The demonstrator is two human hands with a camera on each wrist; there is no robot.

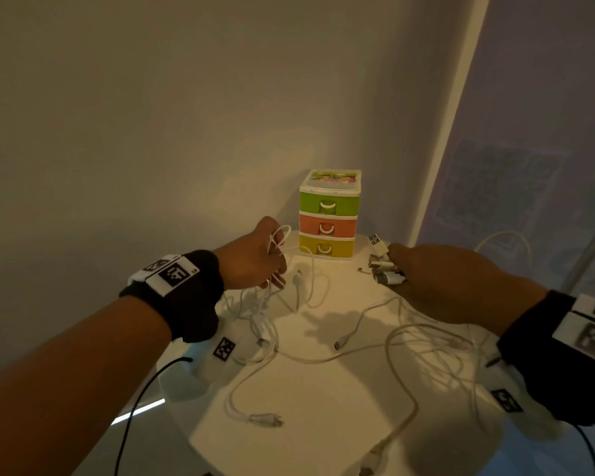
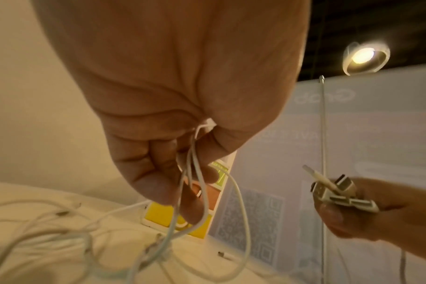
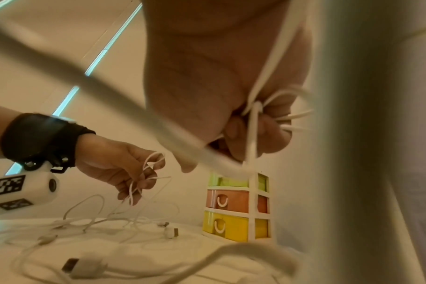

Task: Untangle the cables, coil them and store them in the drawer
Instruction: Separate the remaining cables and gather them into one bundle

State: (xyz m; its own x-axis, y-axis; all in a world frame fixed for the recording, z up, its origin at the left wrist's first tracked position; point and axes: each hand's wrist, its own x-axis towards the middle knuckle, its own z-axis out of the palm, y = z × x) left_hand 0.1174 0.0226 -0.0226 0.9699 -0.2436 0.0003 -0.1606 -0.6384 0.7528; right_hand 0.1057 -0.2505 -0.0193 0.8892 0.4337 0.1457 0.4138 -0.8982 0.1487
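My left hand [image 1: 255, 259] is raised above the desk [image 1: 323, 383], fingers curled, pinching a few loops of thin white cable [image 2: 195, 173] that hang down into the tangle below. My right hand [image 1: 437, 280] reaches forward at about the same height, closed round a bundle of USB plugs [image 1: 383, 266]; their metal ends stick out past my fingers, fanned toward the drawer unit [image 1: 328, 214] and to the left. The rest of the cables [image 1: 323, 341] sprawl loose across the desk between my arms, running every way with no single direction, several connectors lying flat. The small three-drawer unit stands upright at the back by the wall, green over orange over yellow, all drawers closed. On the banner [image 2: 353, 134] behind, mirrored letters show, but I can't read them; QR-like squares sit lower down.
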